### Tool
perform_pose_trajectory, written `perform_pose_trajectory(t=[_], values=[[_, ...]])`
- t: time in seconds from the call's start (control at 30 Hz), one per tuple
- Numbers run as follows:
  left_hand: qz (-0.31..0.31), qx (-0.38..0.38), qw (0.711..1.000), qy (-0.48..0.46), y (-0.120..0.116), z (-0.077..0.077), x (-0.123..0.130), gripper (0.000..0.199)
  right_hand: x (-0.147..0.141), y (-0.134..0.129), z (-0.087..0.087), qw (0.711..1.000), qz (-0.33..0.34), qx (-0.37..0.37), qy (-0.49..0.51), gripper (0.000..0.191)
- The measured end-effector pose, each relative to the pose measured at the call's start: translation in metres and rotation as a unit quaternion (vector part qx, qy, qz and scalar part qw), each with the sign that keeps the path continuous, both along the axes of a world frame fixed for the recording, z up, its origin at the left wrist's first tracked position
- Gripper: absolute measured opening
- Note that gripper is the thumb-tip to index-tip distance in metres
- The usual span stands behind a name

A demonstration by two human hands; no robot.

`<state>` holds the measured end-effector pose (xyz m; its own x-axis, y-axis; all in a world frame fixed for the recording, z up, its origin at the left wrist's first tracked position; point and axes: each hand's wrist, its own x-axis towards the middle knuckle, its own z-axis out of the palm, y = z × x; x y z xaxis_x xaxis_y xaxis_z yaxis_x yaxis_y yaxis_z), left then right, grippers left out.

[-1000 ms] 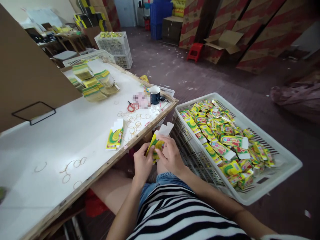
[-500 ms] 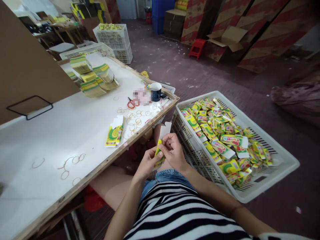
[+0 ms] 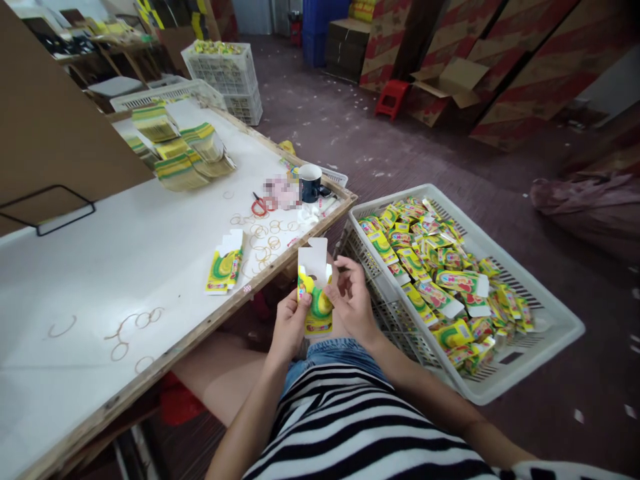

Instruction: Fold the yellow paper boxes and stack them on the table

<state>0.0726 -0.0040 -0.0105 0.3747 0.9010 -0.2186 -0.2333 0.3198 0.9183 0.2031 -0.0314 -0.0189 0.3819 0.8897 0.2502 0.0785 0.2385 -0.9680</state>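
left hand (image 3: 291,320) first: i have it pinching the left edge of a yellow-green printed carton (image 3: 320,308), thumb on the front face, fingers curled round the side. right hand (image 3: 356,303) is at the carton's three o'clock, thumb against the right edge, other fingers bent and spread a bit apart; can't tell from my feed whether any of them press behind it. carton sits over the lap, printed face toward me, white flaps unfolded and pointing to twelve. striped shirt (image 3: 320,420) at six.

going out from the carton: between nine and ten, near the table's wood edge, more printed cartons (image 3: 220,272) lie overlapping on the white table (image 3: 165,260), white flaps also toward twelve; count unclear. between ten and eleven, scattered rubber bands (image 3: 273,243), then red-handled scissors (image 3: 259,208) just beyond, next to a pixelated pink patch i can't make out. dark mug (image 3: 310,192) at twelve, near the table corner. at ten, bundled stacks of flat cartons (image 3: 181,175), well apart from the hands. more loose bands at nine.

at three, beside the right forearm, a pale plastic crate (image 3: 555,340) holding a jumble of small yellow-green packs (image 3: 413,263). farther out on the floor: red stool (image 3: 393,99) at one, open cardboard box (image 3: 435,87) between one and two, stacked white crates (image 3: 219,75) at eleven.
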Motion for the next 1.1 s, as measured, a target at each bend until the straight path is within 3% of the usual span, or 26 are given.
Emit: perform_pose_trajectory(t=[0.1,0.17,0.23,0.27,0.33,0.43,0.63,0.93,1.1], values=[[0.011,0.018,0.999,0.044,0.000,-0.002,0.002,0.048,0.005,0.000,-0.007,0.995,0.074,-0.064,0.004,0.022],[0.003,0.055,0.995,0.086,0.001,-0.001,0.002,0.045,0.008,0.001,-0.011,0.995,0.064,-0.082,-0.006,0.030],[0.000,0.102,0.989,0.112,0.002,0.001,0.000,0.044,0.010,0.002,-0.012,0.996,0.041,-0.079,0.009,0.025],[-0.008,0.118,0.987,0.112,0.002,0.002,-0.002,0.049,0.011,0.003,-0.012,0.996,0.037,-0.070,0.028,0.022],[-0.040,0.129,0.987,0.090,0.004,0.005,-0.006,0.063,0.014,0.004,-0.011,0.996,0.042,-0.042,0.070,0.036],[-0.109,0.122,0.985,0.055,0.007,0.011,-0.012,0.066,0.021,0.003,-0.007,0.994,0.080,-0.014,0.072,0.040],[-0.196,0.079,0.977,-0.002,0.010,0.021,-0.018,0.050,0.036,-0.005,0.001,0.988,0.148,-0.034,0.015,0.034],[-0.216,0.044,0.974,-0.050,0.005,0.014,-0.017,0.036,0.047,-0.006,0.011,0.980,0.195,-0.024,-0.041,0.046],[-0.197,0.034,0.979,-0.048,0.004,0.013,-0.013,0.074,0.047,-0.005,0.007,0.983,0.172,-0.003,-0.066,0.040]])
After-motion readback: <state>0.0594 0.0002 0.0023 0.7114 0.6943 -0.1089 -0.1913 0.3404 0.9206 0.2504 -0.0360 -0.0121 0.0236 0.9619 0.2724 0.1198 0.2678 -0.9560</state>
